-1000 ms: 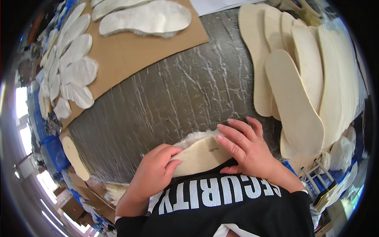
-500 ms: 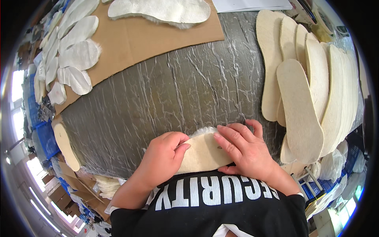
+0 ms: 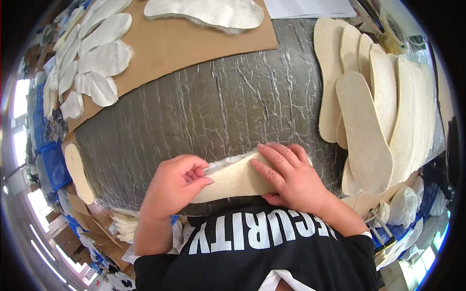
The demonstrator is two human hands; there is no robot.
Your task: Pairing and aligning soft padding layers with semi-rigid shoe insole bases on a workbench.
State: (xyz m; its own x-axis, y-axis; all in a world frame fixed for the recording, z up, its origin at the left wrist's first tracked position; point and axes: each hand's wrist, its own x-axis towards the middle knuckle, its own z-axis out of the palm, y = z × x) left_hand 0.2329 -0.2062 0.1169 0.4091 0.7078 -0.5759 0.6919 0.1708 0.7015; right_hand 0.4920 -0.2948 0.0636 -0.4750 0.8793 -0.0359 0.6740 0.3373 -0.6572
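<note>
A beige felt insole [image 3: 234,180] with white fleece along its far edge lies near the front edge of the grey plastic-wrapped table [image 3: 204,111]. My left hand [image 3: 175,186] presses on its left end, fingers curled over the edge. My right hand [image 3: 290,177] lies flat on its right half, fingers spread and pointing left. Both hands hold the insole down against the table.
A fanned stack of beige insoles [image 3: 376,106] lies at the right. A brown cardboard sheet [image 3: 174,43] at the back carries white fleece insole shapes [image 3: 99,63] and one large fleece piece [image 3: 204,12]. A single beige insole [image 3: 80,167] hangs over the table's left edge.
My left hand has slid right along the insole toward my right hand, and its fingers have curled over the edge. My right hand has stayed flat on the insole.
</note>
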